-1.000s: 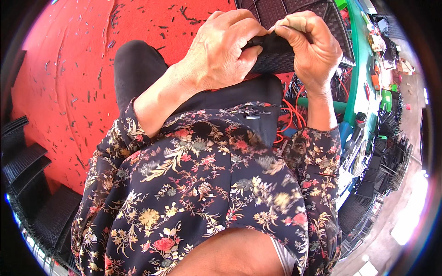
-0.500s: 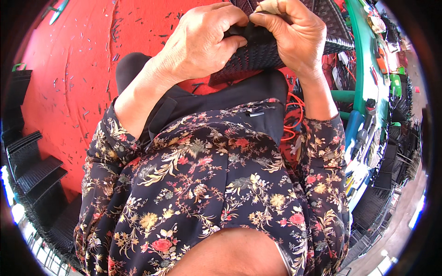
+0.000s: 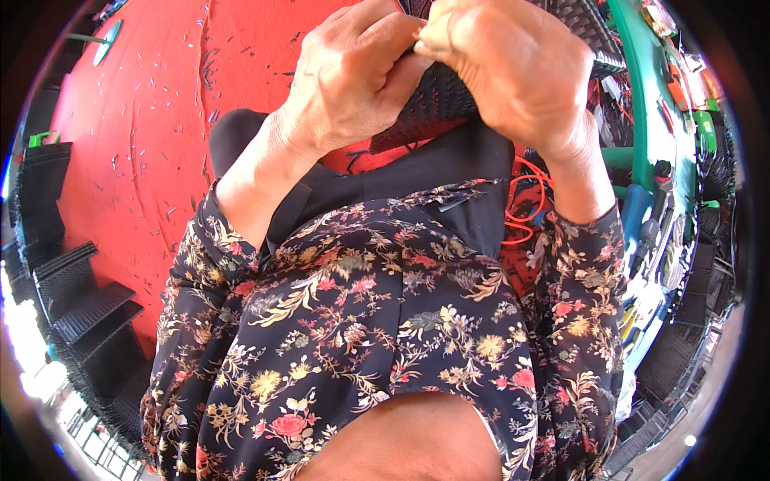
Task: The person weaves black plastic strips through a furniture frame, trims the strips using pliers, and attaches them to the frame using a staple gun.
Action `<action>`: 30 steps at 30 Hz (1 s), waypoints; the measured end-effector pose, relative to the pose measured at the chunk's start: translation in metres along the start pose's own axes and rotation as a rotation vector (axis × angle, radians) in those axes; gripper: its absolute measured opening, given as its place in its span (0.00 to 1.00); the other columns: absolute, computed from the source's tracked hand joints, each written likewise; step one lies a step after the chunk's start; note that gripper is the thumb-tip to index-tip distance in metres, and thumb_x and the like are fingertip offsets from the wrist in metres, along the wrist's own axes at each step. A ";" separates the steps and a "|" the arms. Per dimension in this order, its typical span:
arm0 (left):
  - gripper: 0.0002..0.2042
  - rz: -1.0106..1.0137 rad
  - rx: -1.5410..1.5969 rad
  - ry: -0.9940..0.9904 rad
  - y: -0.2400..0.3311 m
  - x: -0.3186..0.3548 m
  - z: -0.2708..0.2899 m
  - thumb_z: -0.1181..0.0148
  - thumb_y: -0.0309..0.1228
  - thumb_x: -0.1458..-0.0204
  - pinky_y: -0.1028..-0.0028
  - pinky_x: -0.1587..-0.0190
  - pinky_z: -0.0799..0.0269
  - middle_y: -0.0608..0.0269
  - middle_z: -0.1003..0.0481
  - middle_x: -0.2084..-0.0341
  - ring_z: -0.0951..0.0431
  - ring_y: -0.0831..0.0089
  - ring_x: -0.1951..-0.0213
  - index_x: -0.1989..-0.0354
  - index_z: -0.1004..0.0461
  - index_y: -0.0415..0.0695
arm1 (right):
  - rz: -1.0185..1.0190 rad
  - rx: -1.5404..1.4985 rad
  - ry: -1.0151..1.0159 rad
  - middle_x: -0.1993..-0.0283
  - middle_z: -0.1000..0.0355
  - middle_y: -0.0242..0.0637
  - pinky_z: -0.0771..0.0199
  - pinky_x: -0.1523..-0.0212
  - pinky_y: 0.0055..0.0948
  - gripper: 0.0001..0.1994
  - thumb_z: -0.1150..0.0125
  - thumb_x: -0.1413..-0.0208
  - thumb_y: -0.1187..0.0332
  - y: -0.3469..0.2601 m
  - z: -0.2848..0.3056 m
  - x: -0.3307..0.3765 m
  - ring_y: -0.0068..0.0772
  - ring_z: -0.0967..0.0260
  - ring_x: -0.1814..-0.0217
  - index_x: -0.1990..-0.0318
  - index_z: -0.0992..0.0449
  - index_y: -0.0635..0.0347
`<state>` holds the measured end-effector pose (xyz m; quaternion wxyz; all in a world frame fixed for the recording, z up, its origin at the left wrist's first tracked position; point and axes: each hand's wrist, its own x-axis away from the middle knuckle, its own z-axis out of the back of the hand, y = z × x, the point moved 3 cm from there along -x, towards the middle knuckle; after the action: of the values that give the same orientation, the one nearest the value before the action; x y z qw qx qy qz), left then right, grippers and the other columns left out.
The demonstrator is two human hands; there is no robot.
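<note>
My left hand (image 3: 349, 80) and my right hand (image 3: 513, 72) meet at the top of the view, above a black woven wicker piece (image 3: 437, 100) that leans by my knees. The left hand is closed, thumb and fingers pinched together by the right fingertips. Turned back-up, the right hand is closed too, its fingertips touching or nearly touching the left ones. Whatever is pinched between them is hidden by the fingers. Part of the wicker piece shows below and between the hands, and more of its dark weave appears behind the right hand.
Red floor covering (image 3: 160, 152) with scattered black scraps lies to the left. Black woven panels (image 3: 96, 309) stand along the left edge. At right is a green-framed table or rack (image 3: 642, 104) with tools (image 3: 654, 232) beside it. An orange-red hose (image 3: 525, 204) coils near my right knee.
My right hand has rolled over, so its back now faces up and its thumb is hidden. Both hands have come closer together, and the view has shifted slightly.
</note>
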<state>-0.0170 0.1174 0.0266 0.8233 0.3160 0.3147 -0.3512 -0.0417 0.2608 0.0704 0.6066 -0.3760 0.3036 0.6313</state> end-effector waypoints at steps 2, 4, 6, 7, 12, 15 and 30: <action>0.08 0.029 -0.060 -0.024 -0.005 0.008 0.003 0.40 0.20 0.63 0.62 0.72 0.33 0.54 0.33 0.78 0.31 0.52 0.74 0.73 0.31 0.39 | -0.117 0.001 0.046 0.74 0.31 0.40 0.29 0.74 0.27 0.06 0.36 0.56 0.81 0.005 -0.002 0.002 0.36 0.30 0.74 0.73 0.27 0.65; 0.08 0.037 -0.038 0.043 -0.001 0.009 0.017 0.40 0.17 0.62 0.65 0.71 0.30 0.53 0.29 0.76 0.26 0.54 0.73 0.72 0.29 0.38 | -0.269 0.015 0.101 0.72 0.30 0.40 0.28 0.72 0.27 0.07 0.34 0.56 0.80 0.004 -0.016 0.004 0.37 0.29 0.72 0.70 0.27 0.65; 0.12 0.043 -0.044 0.067 -0.002 0.014 0.018 0.37 0.15 0.61 0.71 0.67 0.27 0.55 0.26 0.72 0.23 0.60 0.71 0.65 0.26 0.37 | -0.385 -0.011 0.158 0.70 0.29 0.41 0.27 0.70 0.28 0.10 0.32 0.58 0.78 0.006 -0.017 0.013 0.37 0.28 0.70 0.66 0.27 0.65; 0.11 0.042 -0.069 0.101 0.000 0.013 0.017 0.37 0.15 0.60 0.73 0.72 0.29 0.56 0.27 0.75 0.24 0.63 0.75 0.67 0.27 0.37 | -0.411 0.024 0.167 0.68 0.29 0.41 0.27 0.68 0.29 0.13 0.31 0.59 0.77 0.005 -0.017 0.019 0.38 0.28 0.69 0.65 0.27 0.65; 0.10 0.001 -0.043 0.047 -0.006 0.009 0.016 0.38 0.14 0.59 0.74 0.72 0.29 0.58 0.28 0.78 0.25 0.66 0.76 0.69 0.29 0.38 | -0.348 0.346 0.099 0.61 0.30 0.42 0.30 0.55 0.39 0.26 0.28 0.68 0.71 -0.002 -0.018 0.046 0.45 0.30 0.60 0.57 0.30 0.63; 0.08 0.008 -0.004 -0.072 -0.005 -0.004 0.019 0.40 0.14 0.57 0.74 0.72 0.29 0.58 0.28 0.79 0.25 0.68 0.77 0.69 0.28 0.38 | -0.359 0.415 0.172 0.61 0.30 0.43 0.31 0.54 0.40 0.26 0.28 0.70 0.71 -0.003 -0.028 0.045 0.46 0.31 0.60 0.57 0.31 0.64; 0.03 0.278 0.150 -0.599 -0.011 -0.058 0.028 0.49 0.19 0.59 0.65 0.74 0.31 0.46 0.27 0.82 0.23 0.57 0.77 0.75 0.29 0.36 | -0.406 0.457 0.094 0.69 0.35 0.40 0.34 0.59 0.38 0.16 0.35 0.66 0.72 0.004 -0.017 0.038 0.44 0.33 0.64 0.66 0.33 0.59</action>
<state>-0.0493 0.1126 0.0832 0.8936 0.2984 -0.0137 -0.3351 -0.0436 0.2666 0.0292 0.7745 -0.3116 0.3839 0.3946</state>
